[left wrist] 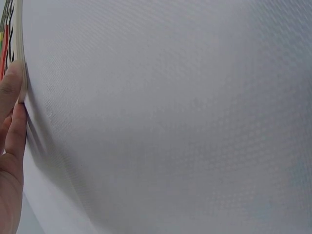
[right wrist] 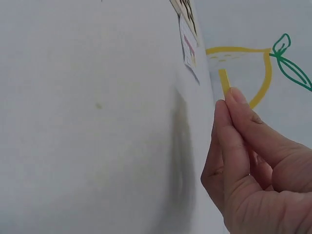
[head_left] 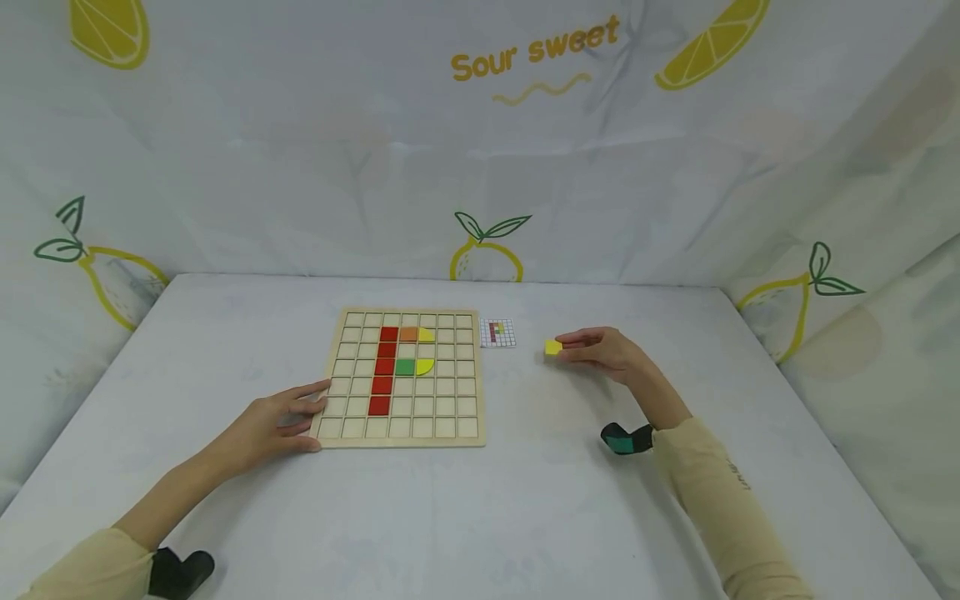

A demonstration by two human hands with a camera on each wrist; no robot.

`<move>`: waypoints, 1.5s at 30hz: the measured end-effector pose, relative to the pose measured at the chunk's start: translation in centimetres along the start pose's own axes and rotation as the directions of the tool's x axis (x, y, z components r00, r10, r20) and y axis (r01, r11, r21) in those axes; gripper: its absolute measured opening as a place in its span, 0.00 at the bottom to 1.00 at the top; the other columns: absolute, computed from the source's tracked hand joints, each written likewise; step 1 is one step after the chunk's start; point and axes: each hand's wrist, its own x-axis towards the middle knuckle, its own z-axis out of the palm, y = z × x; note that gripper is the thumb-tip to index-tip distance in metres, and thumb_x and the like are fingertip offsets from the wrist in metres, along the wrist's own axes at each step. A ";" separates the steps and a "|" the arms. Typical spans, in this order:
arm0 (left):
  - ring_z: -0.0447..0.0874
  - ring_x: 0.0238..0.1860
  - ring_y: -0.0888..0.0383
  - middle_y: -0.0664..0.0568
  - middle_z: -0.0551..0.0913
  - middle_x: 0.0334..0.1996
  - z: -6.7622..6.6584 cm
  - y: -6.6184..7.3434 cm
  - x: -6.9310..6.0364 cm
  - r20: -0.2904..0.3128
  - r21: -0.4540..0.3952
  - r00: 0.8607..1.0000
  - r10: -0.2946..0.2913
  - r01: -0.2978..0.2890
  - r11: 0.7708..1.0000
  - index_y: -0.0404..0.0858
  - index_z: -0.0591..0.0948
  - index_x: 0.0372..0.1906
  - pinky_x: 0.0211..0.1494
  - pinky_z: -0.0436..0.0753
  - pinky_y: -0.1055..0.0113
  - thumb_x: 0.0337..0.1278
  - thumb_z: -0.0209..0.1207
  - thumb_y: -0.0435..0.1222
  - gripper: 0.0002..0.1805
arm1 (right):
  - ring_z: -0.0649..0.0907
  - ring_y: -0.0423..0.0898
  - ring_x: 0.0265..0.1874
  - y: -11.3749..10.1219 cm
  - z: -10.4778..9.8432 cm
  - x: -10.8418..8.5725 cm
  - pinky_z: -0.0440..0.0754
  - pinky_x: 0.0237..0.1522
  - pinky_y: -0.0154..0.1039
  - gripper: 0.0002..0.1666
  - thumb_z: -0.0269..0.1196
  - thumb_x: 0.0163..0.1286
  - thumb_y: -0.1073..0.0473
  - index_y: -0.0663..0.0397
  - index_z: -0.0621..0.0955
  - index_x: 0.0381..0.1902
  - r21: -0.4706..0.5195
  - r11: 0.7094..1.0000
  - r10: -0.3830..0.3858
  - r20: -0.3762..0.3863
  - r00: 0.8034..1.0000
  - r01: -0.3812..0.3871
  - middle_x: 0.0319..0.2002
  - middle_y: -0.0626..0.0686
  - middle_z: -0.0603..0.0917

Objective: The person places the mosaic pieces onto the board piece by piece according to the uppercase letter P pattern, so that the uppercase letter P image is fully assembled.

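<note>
A wooden grid board [head_left: 442,429] lies on the white table. My left hand [head_left: 262,429] holds its near left corner, thumb at the corner and fingers along the left side; the left wrist view shows the thumb and a finger at the board's edge [left wrist: 20,44]. Between the thumb and fingertips of my right hand [head_left: 607,354] is a small yellow tile [head_left: 552,347], raised above the table right of the board. That tile [right wrist: 224,84] appears thin and edge-on in the right wrist view. On the board are a column of red tiles [head_left: 384,367], an orange tile [head_left: 408,334], a green tile [head_left: 405,367] and two yellow tiles [head_left: 425,367].
A small printed pattern card [head_left: 497,333] lies against the board's right side. Behind the table hangs a white cloth [head_left: 300,167] with lemon prints. Dark straps [head_left: 626,439] hang at both wrists.
</note>
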 end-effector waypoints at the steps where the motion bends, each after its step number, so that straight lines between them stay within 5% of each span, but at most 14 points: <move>1: 0.69 0.61 0.34 0.32 0.63 0.67 0.0 0.0 0.0 0.001 -0.002 1.000 -0.002 0.002 1.000 0.19 0.73 0.57 0.50 0.84 0.67 0.43 0.71 0.30 0.34 | 0.81 0.38 0.42 0.0 0.2 0.0 0.83 0.48 0.29 0.28 0.64 0.63 0.72 0.75 0.71 0.61 0.005 1.000 0.000 0.008 1.000 -0.001 0.40 0.46 0.83; 9: 0.69 0.60 0.34 0.31 0.63 0.67 0.1 0.0 0.0 0.000 -0.005 1.000 0.002 -0.002 1.000 0.19 0.72 0.58 0.50 0.84 0.67 0.43 0.71 0.31 0.36 | 0.80 0.39 0.42 -0.2 2.0 0.5 0.84 0.44 0.27 0.19 0.69 0.59 0.68 0.62 0.82 0.50 0.066 0.996 -0.058 0.072 0.996 0.053 0.41 0.46 0.84; 16: 0.69 0.60 0.34 0.31 0.63 0.67 0.0 -0.1 0.0 0.003 0.011 1.000 0.013 -0.013 1.000 0.18 0.74 0.56 0.50 0.85 0.67 0.43 0.71 0.31 0.34 | 0.82 0.40 0.40 -0.6 3.9 2.0 0.84 0.47 0.30 0.26 0.63 0.64 0.73 0.74 0.73 0.59 0.034 0.999 -0.007 0.024 1.000 0.006 0.43 0.51 0.83; 24: 0.69 0.60 0.34 0.32 0.64 0.67 0.0 0.0 0.0 -0.001 0.027 1.000 0.021 -0.021 0.999 0.18 0.74 0.55 0.49 0.85 0.66 0.42 0.72 0.31 0.33 | 0.82 0.39 0.34 -1.6 6.6 3.0 0.86 0.43 0.31 0.25 0.63 0.63 0.74 0.73 0.74 0.58 0.059 0.998 0.033 0.009 0.999 -0.033 0.36 0.49 0.83; 36: 0.70 0.60 0.35 0.33 0.64 0.67 0.1 -0.2 0.1 -0.001 0.023 1.000 0.004 -0.004 1.000 0.19 0.74 0.56 0.50 0.85 0.67 0.42 0.72 0.31 0.34 | 0.85 0.41 0.35 -3.3 10.2 4.2 0.83 0.53 0.40 0.23 0.64 0.61 0.75 0.73 0.77 0.55 0.111 0.993 -0.032 -0.010 0.999 0.032 0.43 0.58 0.85; 45: 0.70 0.60 0.34 0.32 0.64 0.67 0.1 -0.1 0.1 -0.005 0.020 1.000 0.005 -0.005 1.000 0.19 0.74 0.56 0.50 0.85 0.67 0.41 0.72 0.30 0.34 | 0.83 0.39 0.30 -3.7 12.9 5.4 0.87 0.39 0.33 0.19 0.68 0.58 0.74 0.69 0.81 0.48 0.012 0.999 -0.042 -0.021 0.999 0.043 0.39 0.57 0.86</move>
